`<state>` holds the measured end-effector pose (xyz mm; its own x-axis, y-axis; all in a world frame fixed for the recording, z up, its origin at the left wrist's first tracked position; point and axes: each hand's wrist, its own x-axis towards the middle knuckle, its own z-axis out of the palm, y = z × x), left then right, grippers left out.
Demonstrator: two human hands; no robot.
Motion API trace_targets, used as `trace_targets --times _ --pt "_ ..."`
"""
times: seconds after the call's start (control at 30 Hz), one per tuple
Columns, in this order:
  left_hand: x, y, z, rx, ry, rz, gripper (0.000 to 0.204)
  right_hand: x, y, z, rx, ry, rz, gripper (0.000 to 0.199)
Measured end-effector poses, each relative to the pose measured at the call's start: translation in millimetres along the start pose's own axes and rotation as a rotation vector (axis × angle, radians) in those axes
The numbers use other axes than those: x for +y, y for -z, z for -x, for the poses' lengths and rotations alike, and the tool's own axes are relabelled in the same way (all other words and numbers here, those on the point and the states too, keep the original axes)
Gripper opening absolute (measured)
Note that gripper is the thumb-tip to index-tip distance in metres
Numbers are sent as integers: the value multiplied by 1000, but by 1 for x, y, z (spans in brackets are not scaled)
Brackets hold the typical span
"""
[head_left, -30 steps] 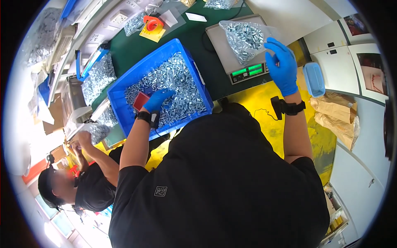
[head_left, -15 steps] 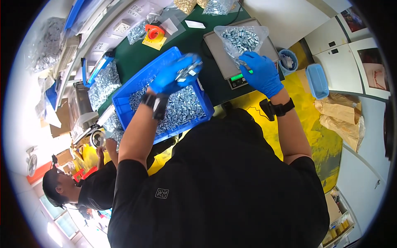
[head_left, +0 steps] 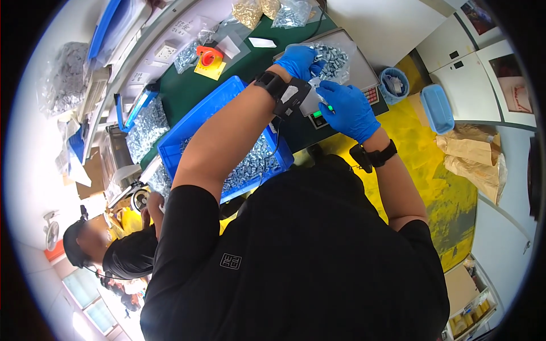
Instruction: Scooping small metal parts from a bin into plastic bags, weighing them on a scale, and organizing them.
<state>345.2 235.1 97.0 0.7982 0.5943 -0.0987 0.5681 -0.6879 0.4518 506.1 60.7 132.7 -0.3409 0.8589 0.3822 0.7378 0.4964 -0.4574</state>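
Observation:
A clear plastic bag point(head_left: 342, 69) partly filled with small silvery metal sleeves point(head_left: 331, 61) lies on the weighing scale point(head_left: 364, 59). My left hand point(head_left: 297, 60), in a blue glove, is at the bag's left side, over its mouth. Its thumb and fingers are apart beside the metal sleeves; the palm is hidden. On the bag's near edge, my gloved right hand point(head_left: 348, 111) is closed, pinching the plastic. It partly covers the scale's green-lit display. Many more metal sleeves fill a blue bin point(head_left: 170, 149) to the left, partly hidden behind my left forearm.
An orange tape dispenser point(head_left: 209, 58) and bags of brass-coloured parts point(head_left: 248, 12) are on the green table point(head_left: 242, 62). Bagged metal parts point(head_left: 149, 128) stand left of the bin. A blue waste bin point(head_left: 393, 85) is at the right. Another person point(head_left: 128, 250) works at the left.
My left hand, holding a handful of metal sleeves above the blue bin before, has moved right to the bag. My right hand has shifted slightly nearer and left, still at the bag.

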Motion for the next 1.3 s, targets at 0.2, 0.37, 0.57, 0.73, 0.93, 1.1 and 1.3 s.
trace_targets --times 0.2,0.37,0.57,0.73,0.93,1.1,1.3 --pt "-19 -1 4 -54 28 109 14 2 -2 -9 34 8 -51 30" --pt "28 34 17 93 663 2146 7 8 9 -8 86 -20 -103 24" --pt "50 68 44 6 560 2260 13 35 45 5 374 -43 -126 23" --pt "56 72 42 34 583 2136 15 59 62 27 549 -248 -166 20" --pt "51 61 39 17 644 2154 14 65 62 48 597 -279 -159 18" --pt "40 64 58 -110 476 2255 16 65 56 67 532 -356 -139 21" --pt "41 64 50 -45 494 2270 16 63 49 68 511 -383 -146 21"
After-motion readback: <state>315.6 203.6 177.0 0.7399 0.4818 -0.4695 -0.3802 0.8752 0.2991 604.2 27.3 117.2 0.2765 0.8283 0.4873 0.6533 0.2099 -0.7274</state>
